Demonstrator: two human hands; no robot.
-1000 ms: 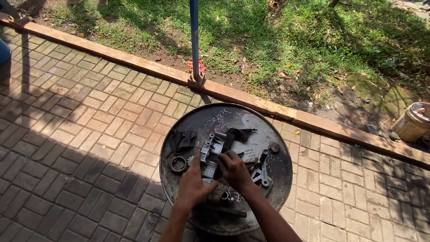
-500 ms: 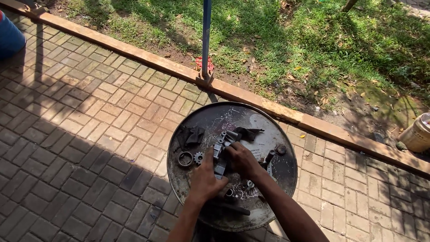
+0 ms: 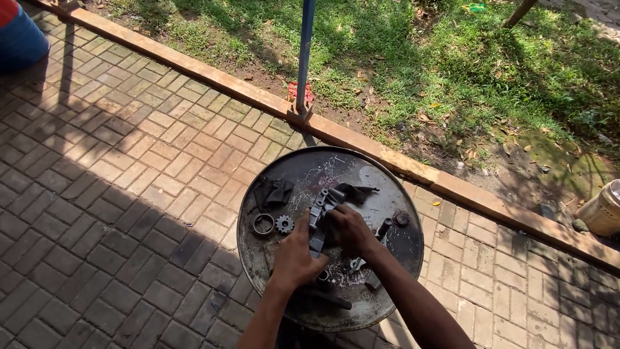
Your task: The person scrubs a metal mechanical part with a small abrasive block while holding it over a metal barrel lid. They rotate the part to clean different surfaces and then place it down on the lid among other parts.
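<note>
A round, dark metal drum top point(image 3: 374, 169) serves as the tabletop, standing on reddish-brown brick paving point(image 3: 110, 174) beside a long wooden curb point(image 3: 452, 187) and a patch of grass point(image 3: 420, 58). Both hands work near its middle on a long grey metal part point(image 3: 318, 216) that lies roughly upright across the tabletop. The left hand point(image 3: 295, 258) lies against the lower end of the part, fingers bent over it; how tightly they close cannot be told. The right hand point(image 3: 349, 229) is curled around the part from the right side, thumb and fingers wrapped on it.

Loose pieces lie on the flat drum top around the hands. A small toothed sprocket point(image 3: 284, 224) sits just left of the grey part, with a metal ring point(image 3: 263, 224) just beside it. Above them lies a crumpled dark rag point(image 3: 272, 192). Another dark cloth point(image 3: 355, 192) rests at the upper end of the part. To the right lie a short dark cylinder point(image 3: 384, 227) and a round nut-like piece point(image 3: 402, 218). Near the front rim lies a dark rod point(image 3: 329, 298).

A blue pole point(image 3: 305, 52) rises from the curb behind the drum. A blue barrel point(image 3: 19, 35) shows at the upper left corner, and a pale tub point(image 3: 604, 210) at the right edge.
</note>
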